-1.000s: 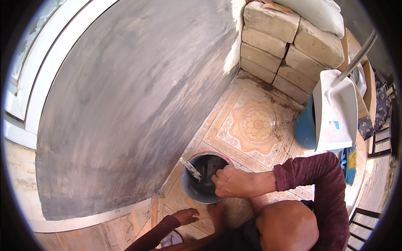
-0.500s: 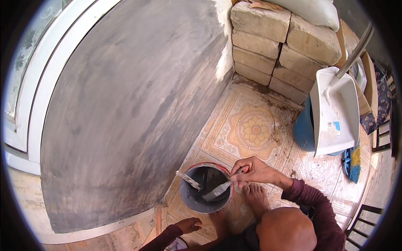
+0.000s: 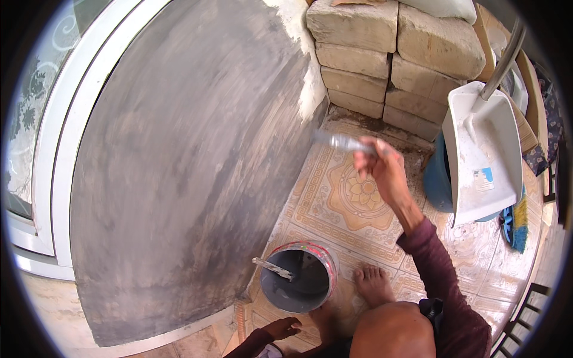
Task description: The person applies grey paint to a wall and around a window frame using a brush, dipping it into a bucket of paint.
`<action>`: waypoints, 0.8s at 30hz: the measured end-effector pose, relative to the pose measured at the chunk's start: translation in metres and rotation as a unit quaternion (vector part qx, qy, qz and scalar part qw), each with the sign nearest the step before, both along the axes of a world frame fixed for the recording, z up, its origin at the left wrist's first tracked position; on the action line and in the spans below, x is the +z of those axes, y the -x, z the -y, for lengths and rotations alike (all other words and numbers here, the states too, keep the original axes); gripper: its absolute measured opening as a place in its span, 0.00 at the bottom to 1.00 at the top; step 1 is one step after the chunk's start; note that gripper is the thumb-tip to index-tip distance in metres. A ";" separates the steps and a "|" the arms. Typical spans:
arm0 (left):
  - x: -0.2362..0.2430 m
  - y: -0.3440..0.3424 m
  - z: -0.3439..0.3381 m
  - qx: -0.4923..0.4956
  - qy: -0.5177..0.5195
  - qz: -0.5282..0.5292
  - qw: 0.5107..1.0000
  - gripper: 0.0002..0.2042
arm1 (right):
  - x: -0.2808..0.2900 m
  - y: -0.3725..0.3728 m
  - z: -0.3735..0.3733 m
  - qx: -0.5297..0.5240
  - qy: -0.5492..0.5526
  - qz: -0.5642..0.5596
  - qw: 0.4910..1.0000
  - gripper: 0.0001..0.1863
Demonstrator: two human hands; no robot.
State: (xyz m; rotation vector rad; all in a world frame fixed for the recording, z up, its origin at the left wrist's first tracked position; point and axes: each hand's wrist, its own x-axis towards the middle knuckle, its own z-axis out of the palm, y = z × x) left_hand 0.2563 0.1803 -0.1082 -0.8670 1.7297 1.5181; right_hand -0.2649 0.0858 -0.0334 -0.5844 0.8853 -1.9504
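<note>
My right hand [image 3: 382,164] is closed around the handle of a paintbrush [image 3: 346,143], blurred by motion. Its silvery ferrule points left, and the dark bristle end is close to the lower right edge of the grey-coated wall [image 3: 179,179]. Below stands a bucket [image 3: 331,262] with grey paint inside and red smears round its rim. A paint-crusted stick [image 3: 273,268] leans across the bucket's left rim. Down by my bare feet, my left hand [image 3: 283,327] hangs with loosely bent fingers and nothing visible in it.
Pale blocks [image 3: 352,59] are stacked in the far corner. To the right, a white long-handled dustpan [image 3: 486,161] rests against a blue bucket [image 3: 437,179], beside a blue and yellow broom head [image 3: 518,227]. A white window frame [image 3: 59,173] borders the wall at left.
My right hand has lifted the paintbrush out of the bucket and carried it up and away toward the wall's far lower corner. The left hand stays low, and the view has shifted slightly.
</note>
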 end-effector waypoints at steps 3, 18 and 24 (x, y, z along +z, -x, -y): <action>0.002 0.002 -0.001 0.005 -0.004 0.002 1.000 0.20 | -0.005 0.022 0.051 -0.111 -0.005 -0.104 0.988 0.22; 0.003 0.005 -0.009 0.021 -0.020 0.030 0.999 0.21 | -0.044 0.038 0.149 -0.203 -0.026 -0.397 0.895 0.19; 0.004 0.001 -0.009 0.027 -0.013 0.028 0.999 0.21 | -0.025 0.040 0.138 -0.194 -0.057 -0.282 0.938 0.18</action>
